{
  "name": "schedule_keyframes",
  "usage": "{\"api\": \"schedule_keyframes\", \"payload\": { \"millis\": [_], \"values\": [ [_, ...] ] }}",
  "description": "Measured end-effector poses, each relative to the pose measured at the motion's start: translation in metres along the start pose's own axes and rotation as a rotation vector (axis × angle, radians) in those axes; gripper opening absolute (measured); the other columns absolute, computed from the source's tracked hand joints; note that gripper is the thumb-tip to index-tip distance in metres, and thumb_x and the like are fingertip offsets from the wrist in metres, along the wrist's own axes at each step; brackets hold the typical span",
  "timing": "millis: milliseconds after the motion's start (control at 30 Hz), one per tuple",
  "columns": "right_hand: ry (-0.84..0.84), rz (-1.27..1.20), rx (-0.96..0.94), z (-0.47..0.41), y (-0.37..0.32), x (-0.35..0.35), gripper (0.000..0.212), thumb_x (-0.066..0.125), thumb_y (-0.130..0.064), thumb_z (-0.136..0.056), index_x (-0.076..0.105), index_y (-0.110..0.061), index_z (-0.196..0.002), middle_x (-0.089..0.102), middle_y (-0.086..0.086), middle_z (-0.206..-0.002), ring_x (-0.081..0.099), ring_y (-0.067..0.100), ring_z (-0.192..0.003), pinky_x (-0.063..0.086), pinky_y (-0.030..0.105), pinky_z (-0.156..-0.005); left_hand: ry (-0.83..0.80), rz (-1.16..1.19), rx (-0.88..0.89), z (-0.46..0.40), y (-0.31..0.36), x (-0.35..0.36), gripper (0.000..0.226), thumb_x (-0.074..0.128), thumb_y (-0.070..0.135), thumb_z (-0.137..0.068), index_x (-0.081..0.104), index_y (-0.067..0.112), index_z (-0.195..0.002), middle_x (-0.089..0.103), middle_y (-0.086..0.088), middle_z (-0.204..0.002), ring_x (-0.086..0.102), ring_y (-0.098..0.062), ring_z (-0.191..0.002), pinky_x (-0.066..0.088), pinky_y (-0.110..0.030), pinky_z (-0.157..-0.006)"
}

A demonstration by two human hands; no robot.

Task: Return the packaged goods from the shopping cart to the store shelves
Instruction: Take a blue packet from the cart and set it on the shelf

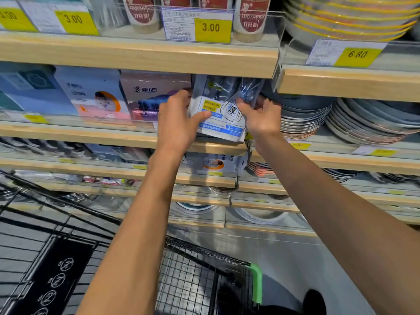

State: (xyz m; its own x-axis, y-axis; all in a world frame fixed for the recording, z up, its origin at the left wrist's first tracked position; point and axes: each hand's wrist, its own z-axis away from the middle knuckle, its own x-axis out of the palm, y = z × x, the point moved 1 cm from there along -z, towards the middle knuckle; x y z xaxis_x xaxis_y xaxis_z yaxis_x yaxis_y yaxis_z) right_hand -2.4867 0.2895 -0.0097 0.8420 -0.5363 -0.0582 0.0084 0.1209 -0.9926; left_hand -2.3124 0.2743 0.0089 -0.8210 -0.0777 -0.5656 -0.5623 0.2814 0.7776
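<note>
1. A soft plastic packet (219,114) is held at the right end of the second wooden shelf (136,135), its lower edge just above the shelf lip.
2. The packet is clear and dark at the top, white below, with blue bands and yellow label patches.
3. It is gripped by the left hand (176,120), thumb across its front, and pinched at its right side by the right hand (261,119).
4. A large "厚" and "3" are legible on it; smaller print is not.
5. Above the packet, "TOOTHPICK" tubs (250,18) and a "3.00" price tag (212,28) are seen.
</note>
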Motion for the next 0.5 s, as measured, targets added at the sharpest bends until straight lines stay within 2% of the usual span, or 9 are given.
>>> {"api": "schedule_keyframes", "payload": {
  "millis": [67,100,200,267,367,433,500],
  "values": [
    [0.024,0.003,0.024,-0.006,-0.001,0.005,0.02,0.081,-0.026,-0.08,0.063,-0.026,-0.089,0.075,0.0,-0.104,0.07,0.022,-0.102,0.053,0.047,-0.098,0.041,0.02,-0.029,-0.002,0.003,0.0,0.042,0.085,0.031,-0.074,0.063,0.002,-0.096,0.072,-0.004,-0.098,0.068,-0.021,-0.093,0.056,-0.041,-0.087],
    [0.032,-0.009,0.052,-0.006,-0.004,0.007,0.022,0.082,-0.028,-0.08,0.063,-0.026,-0.093,0.074,-0.001,-0.107,0.068,0.021,-0.105,0.051,0.045,-0.1,0.054,0.028,-0.044,-0.003,0.005,0.0,0.045,0.085,0.032,-0.075,0.064,0.001,-0.099,0.07,-0.004,-0.098,0.066,-0.022,-0.093,0.055,-0.041,-0.09],
    [0.02,-0.052,0.145,-0.009,-0.012,0.01,0.05,0.08,-0.033,-0.081,0.061,-0.017,-0.123,0.07,0.0,-0.117,0.062,0.019,-0.112,0.048,0.035,-0.1,0.079,0.026,-0.077,-0.012,0.005,-0.002,0.052,0.083,0.039,-0.075,0.063,0.002,-0.106,0.067,-0.006,-0.103,0.063,-0.027,-0.103,0.053,-0.045,-0.093],
    [-0.002,-0.093,0.152,-0.009,-0.014,0.011,0.054,0.079,-0.03,-0.083,0.057,-0.015,-0.13,0.069,0.0,-0.12,0.061,0.018,-0.114,0.047,0.034,-0.101,0.074,0.028,-0.114,-0.013,0.005,-0.005,0.054,0.082,0.039,-0.076,0.061,0.002,-0.11,0.065,-0.009,-0.11,0.06,-0.029,-0.11,0.051,-0.047,-0.095],
    [-0.005,-0.095,0.122,-0.003,-0.011,0.009,0.04,0.076,-0.028,-0.086,0.059,-0.016,-0.121,0.069,-0.002,-0.114,0.061,0.018,-0.11,0.047,0.035,-0.101,0.01,0.078,-0.095,-0.006,0.007,-0.008,0.047,0.083,0.029,-0.078,0.06,0.006,-0.111,0.067,-0.002,-0.11,0.064,-0.017,-0.102,0.053,-0.039,-0.095],
    [0.013,-0.117,0.049,0.001,-0.002,0.008,0.018,0.074,-0.022,-0.088,0.063,-0.02,-0.102,0.07,-0.004,-0.1,0.066,0.018,-0.101,0.05,0.041,-0.101,-0.097,0.101,-0.061,0.002,0.005,-0.01,0.047,0.081,0.019,-0.079,0.053,0.009,-0.115,0.068,-0.001,-0.112,0.068,-0.015,-0.098,0.057,-0.041,-0.088],
    [0.021,-0.128,0.002,0.005,0.002,0.007,0.014,0.073,-0.02,-0.088,0.065,-0.019,-0.1,0.072,0.0,-0.1,0.068,0.022,-0.102,0.051,0.047,-0.1,-0.167,0.134,-0.025,0.008,0.004,-0.011,0.05,0.078,0.013,-0.082,0.045,0.011,-0.118,0.066,-0.003,-0.114,0.07,-0.017,-0.096,0.059,-0.044,-0.082]
  ]
}}
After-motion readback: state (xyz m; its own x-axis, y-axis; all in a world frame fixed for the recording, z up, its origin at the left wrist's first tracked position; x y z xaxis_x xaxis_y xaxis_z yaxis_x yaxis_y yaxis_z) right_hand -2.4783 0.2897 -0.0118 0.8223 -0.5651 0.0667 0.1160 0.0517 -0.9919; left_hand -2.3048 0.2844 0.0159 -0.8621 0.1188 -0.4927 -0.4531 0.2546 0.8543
